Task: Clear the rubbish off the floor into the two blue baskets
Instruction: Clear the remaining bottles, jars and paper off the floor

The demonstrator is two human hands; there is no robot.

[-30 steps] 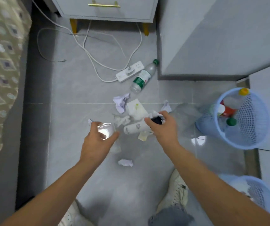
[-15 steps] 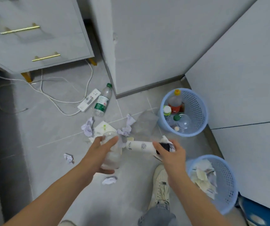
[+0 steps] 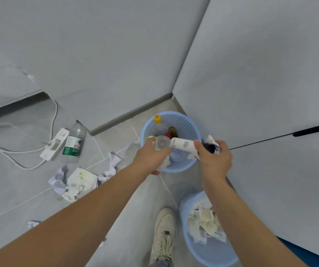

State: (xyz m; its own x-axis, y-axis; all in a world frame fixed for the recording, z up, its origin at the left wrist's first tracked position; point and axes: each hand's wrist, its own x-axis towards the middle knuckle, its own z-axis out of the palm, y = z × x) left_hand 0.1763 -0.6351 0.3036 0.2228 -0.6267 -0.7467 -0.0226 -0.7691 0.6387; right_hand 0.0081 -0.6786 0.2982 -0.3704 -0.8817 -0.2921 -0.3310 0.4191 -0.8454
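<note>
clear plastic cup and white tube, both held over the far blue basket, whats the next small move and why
Probably let go of both. The left hand holds the clear plastic cup and the right hand grips the white tube with the black cap, both above the open top of the far blue mesh basket, which already holds bottles. Opening the fingers should drop them in.

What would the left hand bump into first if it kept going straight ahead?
Probably the white tube in the right hand; the left hand, holding a clear cup, points at it over the far basket. Depth is unclear, so it might pass.
</note>
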